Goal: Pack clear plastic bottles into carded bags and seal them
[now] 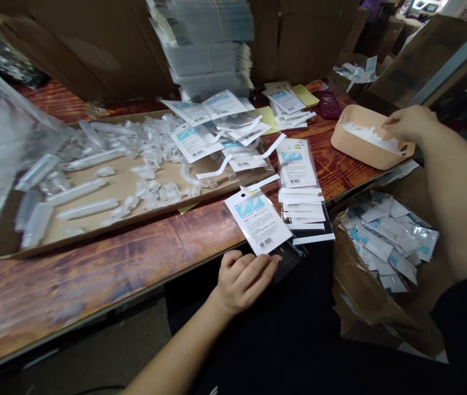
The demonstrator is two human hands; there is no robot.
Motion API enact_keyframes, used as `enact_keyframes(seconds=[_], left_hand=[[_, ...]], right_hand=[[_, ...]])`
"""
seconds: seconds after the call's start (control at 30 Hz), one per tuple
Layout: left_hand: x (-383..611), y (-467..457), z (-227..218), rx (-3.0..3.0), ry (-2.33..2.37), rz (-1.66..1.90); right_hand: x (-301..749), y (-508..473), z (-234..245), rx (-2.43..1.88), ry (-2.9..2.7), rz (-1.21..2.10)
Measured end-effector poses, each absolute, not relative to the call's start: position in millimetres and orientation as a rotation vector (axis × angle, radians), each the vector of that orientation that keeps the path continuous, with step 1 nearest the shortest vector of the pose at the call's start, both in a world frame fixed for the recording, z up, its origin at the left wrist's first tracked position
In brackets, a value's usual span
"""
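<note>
My left hand is closed on the lower end of a clear plastic packet, which has a white and blue printed card and a white strip at its top. The packet lies tilted over the table's front edge. At the right, my right hand reaches over the rim of a peach plastic bin. Its fingers are drawn together at the small white pieces inside; whatever they pinch is too small to make out. Beside the held packet lies a row of similar packets, overlapping, with white strips showing.
A shallow cardboard tray holds clear plastic tubes and small wrapped pieces, with more packets piled at its right end. Banded stacks of plastic sleeves stand behind. Below right, a cardboard box contains many packets. A dark red phone-like object lies near the bin.
</note>
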State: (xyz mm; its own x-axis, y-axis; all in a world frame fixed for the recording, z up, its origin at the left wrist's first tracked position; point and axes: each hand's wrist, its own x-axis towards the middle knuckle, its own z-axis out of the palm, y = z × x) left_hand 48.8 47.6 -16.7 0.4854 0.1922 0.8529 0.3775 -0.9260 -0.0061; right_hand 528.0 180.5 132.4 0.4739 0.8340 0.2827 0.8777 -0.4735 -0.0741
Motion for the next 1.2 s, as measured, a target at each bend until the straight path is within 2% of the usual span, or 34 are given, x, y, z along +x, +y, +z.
enact_keyframes(seconds=[0.13, 0.2, 0.3, 0.47, 0.6, 0.87, 1.0, 1.2], left_hand=[[45.7, 47.3, -17.7, -2.553, -0.494, -1.472], [44.5, 47.0, -17.9, -2.572, -0.489, -1.522], [41.9, 44.9, -17.7, -2.655, -0.508, -1.597], [33.2, 36.5, -11.3, -2.706, -0.662, -1.671], [25.3, 29.8, 2.6, -2.679, -0.686, -1.630], [16.2, 24.3, 14.3, -2.881, -0.777, -1.723], [11.5, 23.5, 9.5, -3.028, -0.742, -1.789], [-0.8, 25.1, 8.7, -3.192, -0.694, -1.550]], right_hand=[[523.6, 173.0, 150.4, -2.756, -1.315, -0.282], [511.3, 160.5, 156.6, -2.704, -1.336, -0.393], [469.8, 124.8, 149.1, -2.235, -1.646, -0.510], [364.2, 46.6, 89.8, -1.317, -2.299, -0.057], [306.1, 11.0, 44.6, -1.010, -2.239, 0.055], [268.1, -18.1, 18.3, -0.914, -2.018, 0.260], [258.8, -33.3, 8.2, -1.035, -1.790, 0.410], [256.2, -42.4, 3.6, -1.195, -1.462, 0.735]])
